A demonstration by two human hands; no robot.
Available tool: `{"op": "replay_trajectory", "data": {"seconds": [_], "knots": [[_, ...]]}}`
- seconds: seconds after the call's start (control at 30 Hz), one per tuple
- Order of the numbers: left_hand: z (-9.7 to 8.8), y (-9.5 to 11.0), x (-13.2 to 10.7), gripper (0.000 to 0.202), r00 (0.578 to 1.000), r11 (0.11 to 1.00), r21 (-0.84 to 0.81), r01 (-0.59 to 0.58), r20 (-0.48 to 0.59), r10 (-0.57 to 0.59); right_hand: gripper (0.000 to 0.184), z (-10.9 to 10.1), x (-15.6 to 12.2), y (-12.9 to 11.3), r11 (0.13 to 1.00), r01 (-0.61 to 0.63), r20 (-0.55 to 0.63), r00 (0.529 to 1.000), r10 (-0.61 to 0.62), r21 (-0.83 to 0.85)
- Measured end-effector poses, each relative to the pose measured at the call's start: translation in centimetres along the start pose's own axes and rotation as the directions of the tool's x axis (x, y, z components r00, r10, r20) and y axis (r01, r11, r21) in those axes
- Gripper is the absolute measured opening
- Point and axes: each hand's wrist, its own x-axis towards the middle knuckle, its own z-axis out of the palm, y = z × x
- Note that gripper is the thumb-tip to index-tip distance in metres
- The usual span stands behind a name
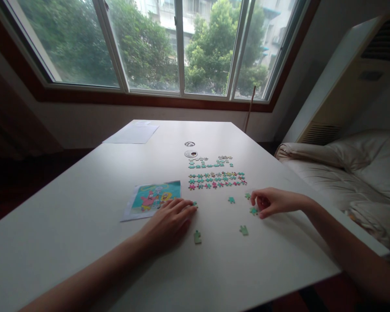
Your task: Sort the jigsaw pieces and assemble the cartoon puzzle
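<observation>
My left hand (170,221) lies palm down with its fingers stretched out, partly over the cartoon picture sheet (145,200). Its fingertips touch a green puzzle piece (195,204) and cover part of it. On the right, my right hand (274,202) is curled, index finger and thumb at the edges of another teal puzzle piece (253,211) on the table. Just beyond it lies a small puzzle piece (247,196). More loose pieces surround the hands: one teal (231,199), one pale green (243,230) and another green piece (197,237) nearest me.
Rows of puzzle pieces (214,185) are laid out past my hands on the white table (84,186). Two round discs (190,154) lie beyond them. White paper (131,134) rests at the far left corner. A padded beige seat (344,169) stands on the right, and windows are ahead.
</observation>
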Motion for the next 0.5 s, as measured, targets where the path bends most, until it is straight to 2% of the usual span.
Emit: {"op": "replay_trajectory", "data": {"seconds": [0.27,0.5], "knots": [[0.01,-0.34,-0.11,0.037,0.998,0.998,-0.009,-0.058,-0.029,0.057,0.034,0.37,0.56,-0.07,0.999,-0.009,-0.024,1.000,0.008,-0.053],[-0.01,-0.43,-0.22,0.036,0.999,0.999,-0.011,-0.048,-0.014,0.048,0.032,0.52,0.52,-0.21,0.999,0.029,-0.026,0.999,-0.029,0.015]]}}
